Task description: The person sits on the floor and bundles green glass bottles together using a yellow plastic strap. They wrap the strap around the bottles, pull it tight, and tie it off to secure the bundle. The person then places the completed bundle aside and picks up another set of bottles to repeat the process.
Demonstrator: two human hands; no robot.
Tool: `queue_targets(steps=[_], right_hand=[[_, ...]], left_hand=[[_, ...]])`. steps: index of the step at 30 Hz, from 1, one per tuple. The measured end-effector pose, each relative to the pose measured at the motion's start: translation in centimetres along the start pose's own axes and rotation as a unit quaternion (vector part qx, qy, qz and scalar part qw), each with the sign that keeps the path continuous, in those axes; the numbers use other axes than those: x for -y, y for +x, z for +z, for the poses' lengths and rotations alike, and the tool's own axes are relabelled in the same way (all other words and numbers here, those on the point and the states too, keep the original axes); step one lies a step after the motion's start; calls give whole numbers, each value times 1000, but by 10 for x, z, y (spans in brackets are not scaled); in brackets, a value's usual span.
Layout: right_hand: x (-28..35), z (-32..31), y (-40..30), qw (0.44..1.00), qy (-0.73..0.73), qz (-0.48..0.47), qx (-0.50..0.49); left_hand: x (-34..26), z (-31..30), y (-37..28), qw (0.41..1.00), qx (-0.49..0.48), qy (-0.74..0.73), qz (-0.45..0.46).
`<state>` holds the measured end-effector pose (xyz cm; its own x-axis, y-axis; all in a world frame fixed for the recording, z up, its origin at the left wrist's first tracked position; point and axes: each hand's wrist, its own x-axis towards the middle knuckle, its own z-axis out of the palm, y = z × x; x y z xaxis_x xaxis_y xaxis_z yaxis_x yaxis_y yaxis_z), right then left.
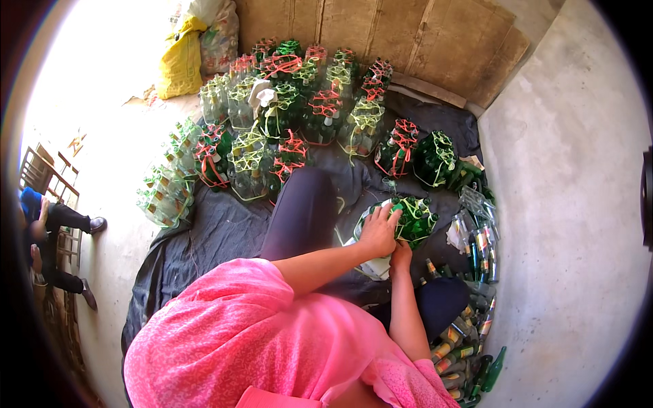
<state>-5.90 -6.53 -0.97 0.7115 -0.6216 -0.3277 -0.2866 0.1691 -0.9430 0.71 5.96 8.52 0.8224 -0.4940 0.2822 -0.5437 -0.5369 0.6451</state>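
In front of me stands a bundle of green glass bottles (417, 222), with yellow-green plastic cord laced around the necks. My left hand (378, 230) lies over the bundle's near left part, its fingers curled down onto the bottle tops and cord. Close beside it, my right hand (401, 255) is bent in against the near side of the bundle. What its fingers hold is hidden. A white sheet or bag (376, 268) shows under and beside the bundle, partly covered by my hands.
Many bottle bundles tied with red or yellow-green cord (325, 115) stand ahead on a dark tarp (219, 219). Loose bottles (454, 352) lie along the concrete wall (561, 204) at right. A yellow sack (181, 64) stands far left. A seated person's leg (71, 219) shows at left.
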Motion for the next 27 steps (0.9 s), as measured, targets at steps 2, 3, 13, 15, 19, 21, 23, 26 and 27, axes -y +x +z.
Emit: queue_targets(steps=[2, 3, 13, 15, 19, 21, 23, 26, 27], right_hand=[[1, 1, 0, 1000, -12, 1, -1], [-2, 2, 1, 1000, -14, 0, 1], [-45, -15, 30, 975, -175, -119, -67], [-18, -4, 10, 952, -271, -119, -75], [-9, -5, 3, 920, -330, -190, -92], [0, 0, -6, 927, -314, -175, -105], [3, -2, -11, 937, -298, -153, -96], [11, -4, -16, 942, -298, -136, -78], [14, -6, -20, 942, -300, -129, -79]], left_hand=[[9, 3, -5, 998, 14, -26, -52], [22, 14, -10, 997, 10, -26, -79], [30, 77, -14, 980, -45, -22, -190], [35, 82, -13, 977, -56, -4, -204], [44, 94, -6, 976, -85, -83, -183], [48, 98, -6, 975, -95, -91, -179], [48, 98, -4, 977, -83, -92, -174], [54, 98, 0, 982, -72, -90, -153], [54, 99, 1, 983, -71, -94, -143]])
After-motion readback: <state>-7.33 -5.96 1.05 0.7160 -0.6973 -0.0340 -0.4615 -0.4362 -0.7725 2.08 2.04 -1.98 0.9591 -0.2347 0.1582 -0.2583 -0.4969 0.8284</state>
